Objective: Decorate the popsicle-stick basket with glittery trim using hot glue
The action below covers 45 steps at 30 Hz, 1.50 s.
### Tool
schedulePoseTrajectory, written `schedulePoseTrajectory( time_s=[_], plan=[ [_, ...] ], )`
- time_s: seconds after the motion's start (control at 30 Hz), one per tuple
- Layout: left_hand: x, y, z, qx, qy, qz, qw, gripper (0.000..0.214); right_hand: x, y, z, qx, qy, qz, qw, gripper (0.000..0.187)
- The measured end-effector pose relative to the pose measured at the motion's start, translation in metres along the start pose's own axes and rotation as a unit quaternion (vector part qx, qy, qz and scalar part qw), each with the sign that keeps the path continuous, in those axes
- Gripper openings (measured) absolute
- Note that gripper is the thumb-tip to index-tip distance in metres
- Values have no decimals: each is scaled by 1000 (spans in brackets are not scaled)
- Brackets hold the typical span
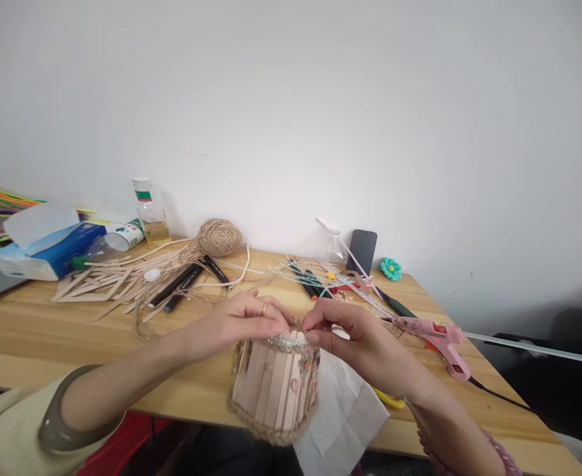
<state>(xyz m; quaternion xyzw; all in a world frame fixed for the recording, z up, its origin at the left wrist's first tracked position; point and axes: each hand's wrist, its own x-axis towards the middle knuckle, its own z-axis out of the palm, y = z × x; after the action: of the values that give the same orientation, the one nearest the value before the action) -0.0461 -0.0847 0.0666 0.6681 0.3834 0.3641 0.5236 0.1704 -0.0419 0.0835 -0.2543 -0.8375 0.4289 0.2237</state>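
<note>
A cup-shaped holder of pale craft sticks (268, 390) stands at the table's front edge, tilted a little, with braided twine around its base. Small flower and leaf-like decorations sit on its right side. Along its upper rim runs a glittery silver pipe cleaner (286, 342). My left hand (251, 320), wearing a ring, presses fingers and thumb on this strip at the rim's left. At the rim's right, my right hand (353, 334) pinches the strip between thumb and forefinger. The fingers partly cover the holder's opening.
A pink glue gun (437, 337) lies to the right, its cord over the edge. White paper (345, 410) is beside the holder. Behind are loose craft sticks (97, 284), black markers (176, 284), a twine ball (219, 237), a glass bottle (152, 215) and a phone (362, 251).
</note>
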Motion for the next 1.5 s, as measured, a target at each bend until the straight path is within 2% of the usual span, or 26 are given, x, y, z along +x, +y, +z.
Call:
schedulePoseTrajectory(
  time_s=[0.1, 0.37, 0.5, 0.67, 0.87, 1.07, 1.13, 1.23, 1.37, 1.5],
  plan=[
    [1, 3, -1, 34, -10, 8, 999, 20, 0, 2, -1, -19, 3, -12, 1000, 15],
    [1, -1, -2, 66, -9, 21, 998, 20, 4, 7, 0, -22, 12, -19, 1000, 11],
    [4, -4, 1, 32, 12, 9, 999, 19, 6, 14, 1, -31, 25, -21, 999, 9],
    [8, -9, 4, -7, 70, -41, 997, 16, 8, 19, 4, -62, 61, -31, 996, 10],
    [8, -11, 1, -56, 99, -53, 992, 26, 10, 21, 10, -68, 96, -37, 992, 11],
    [6, -14, 1, -28, 66, -24, 997, 39, 8, 26, 10, -100, 120, -70, 985, 10],
    [6, -15, 3, -17, 89, -5, 996, 34, 5, 25, 10, -138, 149, -101, 974, 8],
    [5, -13, 7, -8, 122, 8, 992, 28, -1, 22, 15, -219, 202, -175, 938, 13],
    [1, -7, 12, 77, 155, 37, 984, 15, -5, 16, 21, -297, 189, -242, 904, 12],
    [-3, -6, 14, 153, 162, 49, 974, 10, -4, 15, 21, -322, 180, -263, 891, 12]
  ],
)
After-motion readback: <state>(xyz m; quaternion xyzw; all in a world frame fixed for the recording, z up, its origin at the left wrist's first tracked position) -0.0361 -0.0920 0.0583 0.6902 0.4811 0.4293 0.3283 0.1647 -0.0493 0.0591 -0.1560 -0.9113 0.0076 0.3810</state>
